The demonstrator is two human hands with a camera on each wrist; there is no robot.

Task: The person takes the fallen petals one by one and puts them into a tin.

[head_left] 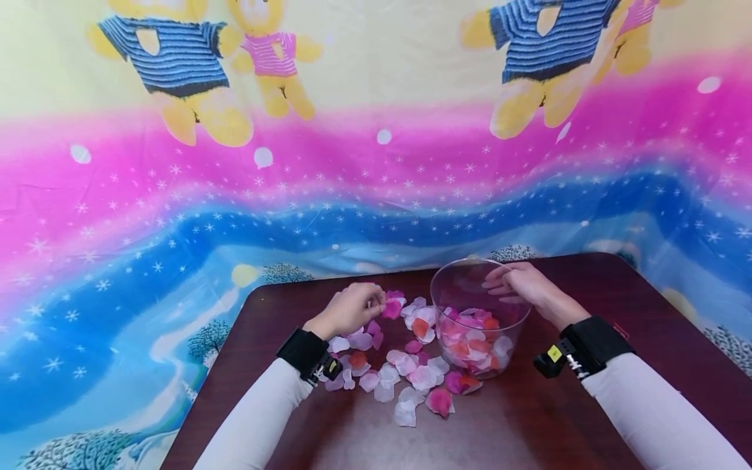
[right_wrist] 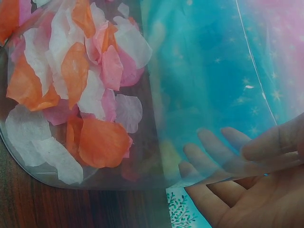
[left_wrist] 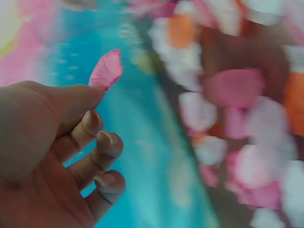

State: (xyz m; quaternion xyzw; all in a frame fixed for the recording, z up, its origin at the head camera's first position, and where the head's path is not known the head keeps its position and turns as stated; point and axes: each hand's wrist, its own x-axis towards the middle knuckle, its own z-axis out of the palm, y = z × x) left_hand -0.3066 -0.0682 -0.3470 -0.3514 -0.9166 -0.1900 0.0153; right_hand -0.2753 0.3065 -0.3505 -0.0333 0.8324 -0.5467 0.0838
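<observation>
My left hand (head_left: 349,310) is held above the left part of the scattered petals. Between thumb and index finger it pinches a pink petal (left_wrist: 107,70), while its other fingers curl loosely below. A clear plastic tub (head_left: 455,285) stands upright on the table, its lower part filled with pink, white and orange petals (right_wrist: 104,142). At the tub's right side, my right hand (head_left: 529,287) grips the wall near the rim, its fingers showing through the plastic. Many loose petals (head_left: 423,376) in white, pink, lilac and orange lie left of the tub and in front of it.
The dark brown table (head_left: 564,418) has its far edge close to a hanging cloth backdrop (head_left: 376,163) printed with bears and snowflakes. Black straps with small cameras are on both wrists.
</observation>
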